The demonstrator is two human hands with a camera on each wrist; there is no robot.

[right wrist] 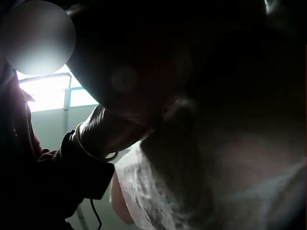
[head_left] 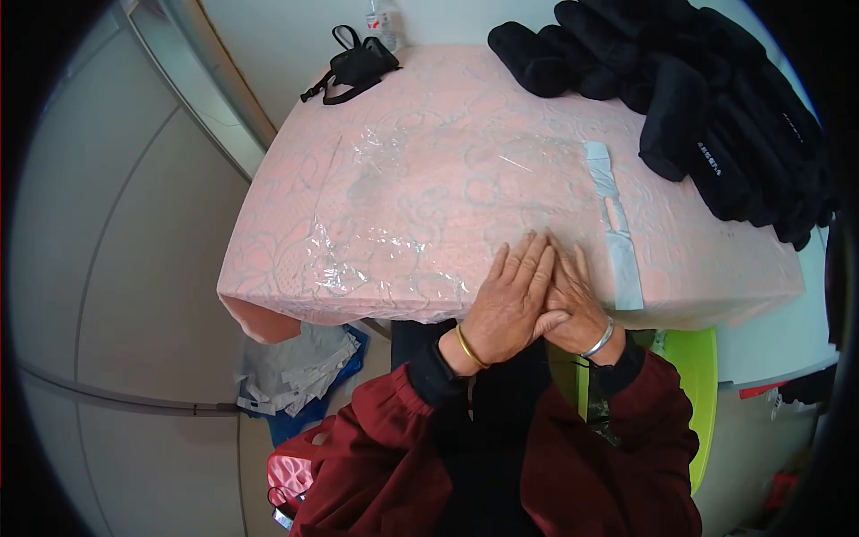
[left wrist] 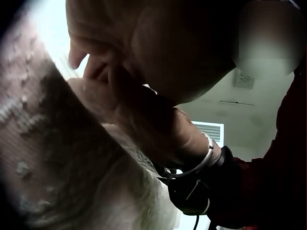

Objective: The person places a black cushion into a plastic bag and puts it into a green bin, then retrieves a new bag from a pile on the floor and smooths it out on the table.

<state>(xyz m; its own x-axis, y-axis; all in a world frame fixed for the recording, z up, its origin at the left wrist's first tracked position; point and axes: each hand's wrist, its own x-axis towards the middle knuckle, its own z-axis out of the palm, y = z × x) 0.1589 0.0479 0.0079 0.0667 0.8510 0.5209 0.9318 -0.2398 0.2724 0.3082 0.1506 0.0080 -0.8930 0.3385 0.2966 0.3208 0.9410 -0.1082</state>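
Observation:
A clear plastic bag (head_left: 420, 210) lies flat and wrinkled on the pink patterned tablecloth, with glare on its left part. Along its right end runs a whitish strip (head_left: 626, 268) with a gap partway down. My left hand (head_left: 506, 309), with a gold bangle, lies partly over my right hand (head_left: 577, 309), which wears a silver bangle. The fingers of both are straight and point away from me, near the table's front edge. In the left wrist view the right hand (left wrist: 153, 129) shows close above the cloth. The right wrist view is very dark.
Black rolled bundles (head_left: 671, 116) are heaped at the back right. A small black strapped pouch (head_left: 362, 67) and a clear bottle (head_left: 383, 25) stand at the back left. Below the table are a green tub (head_left: 704, 403) and grey-white plastic packaging (head_left: 300, 367). A cabinet wall (head_left: 116, 224) stands left.

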